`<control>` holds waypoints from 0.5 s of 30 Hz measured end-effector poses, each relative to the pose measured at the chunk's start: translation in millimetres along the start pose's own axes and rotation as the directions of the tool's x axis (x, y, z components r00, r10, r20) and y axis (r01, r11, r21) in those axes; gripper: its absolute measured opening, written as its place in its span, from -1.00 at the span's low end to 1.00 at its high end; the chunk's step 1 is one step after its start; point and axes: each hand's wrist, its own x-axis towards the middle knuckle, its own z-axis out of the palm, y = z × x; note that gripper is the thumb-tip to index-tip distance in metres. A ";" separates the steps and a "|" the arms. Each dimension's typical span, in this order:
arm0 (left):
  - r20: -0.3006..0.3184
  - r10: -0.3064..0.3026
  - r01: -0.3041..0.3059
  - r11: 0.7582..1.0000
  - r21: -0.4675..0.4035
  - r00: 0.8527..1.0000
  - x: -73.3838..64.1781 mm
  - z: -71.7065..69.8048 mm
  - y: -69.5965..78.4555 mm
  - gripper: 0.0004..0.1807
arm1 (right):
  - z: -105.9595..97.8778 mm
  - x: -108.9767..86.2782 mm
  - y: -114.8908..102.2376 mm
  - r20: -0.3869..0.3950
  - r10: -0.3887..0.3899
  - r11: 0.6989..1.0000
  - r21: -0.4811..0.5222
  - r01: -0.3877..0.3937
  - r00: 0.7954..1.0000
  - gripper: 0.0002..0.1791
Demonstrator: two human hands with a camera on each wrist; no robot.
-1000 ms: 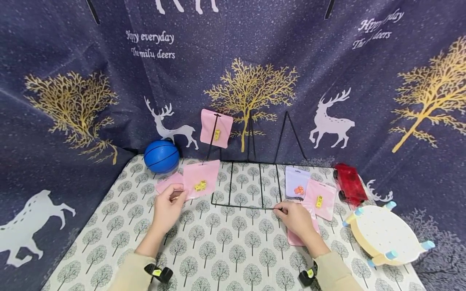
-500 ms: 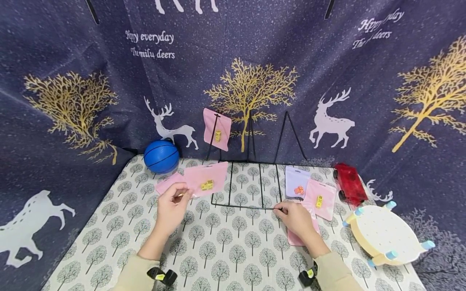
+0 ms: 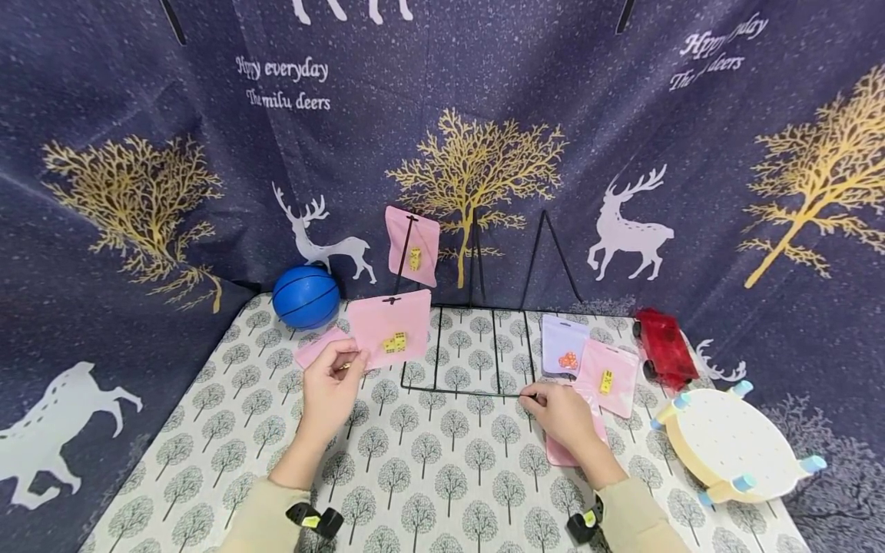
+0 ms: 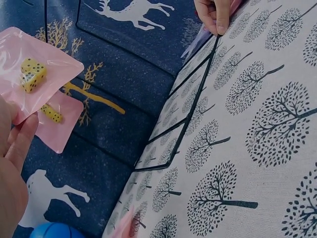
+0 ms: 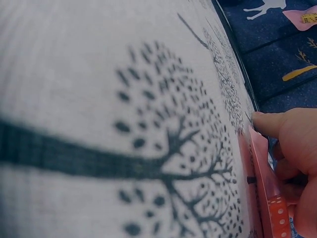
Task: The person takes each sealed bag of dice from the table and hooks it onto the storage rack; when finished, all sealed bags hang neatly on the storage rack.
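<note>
My left hand [image 3: 332, 388] pinches the lower left corner of a pink zip pouch [image 3: 369, 326] with yellow dice inside. The pouch is held up, its slotted top edge in line with a black wire hook; whether they touch I cannot tell. Behind it a similar pink pouch [image 3: 426, 238] hangs on the left hook of the black wire display rack [image 3: 459, 394]. My right hand [image 3: 563, 415] grips the rack's front right corner. In the left wrist view the held pouch [image 4: 59, 64] overlaps the hanging pouch [image 4: 67, 119].
Beside my right hand lie a lilac pouch [image 3: 558, 338] with orange dice and pink pouches, one showing yellow dice [image 3: 606, 382]. Another pink pouch [image 3: 318, 347] lies left. A blue ball [image 3: 306, 298], red toy car [image 3: 667, 349] and upturned little stool [image 3: 740, 445] stand around.
My left hand has moved right, and the pouch in it now stands higher and more upright, nearer the hook. The hanging pouch has turned slightly. The right hand stays on the rack.
</note>
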 end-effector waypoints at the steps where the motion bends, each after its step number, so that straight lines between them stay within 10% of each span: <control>1: -0.001 -0.006 0.006 1.000 0.002 1.000 0.4 0.6 -0.2 -0.88 | -0.1 0.0 0.0 0.000 0.000 1.000 0.001 0.000 1.000 -0.88; 15: -0.041 -0.120 0.118 0.992 -0.051 0.992 14.4 20.8 22.3 -0.85 | 0.5 -0.7 1.3 -0.014 -0.004 1.000 0.006 0.004 1.000 -0.89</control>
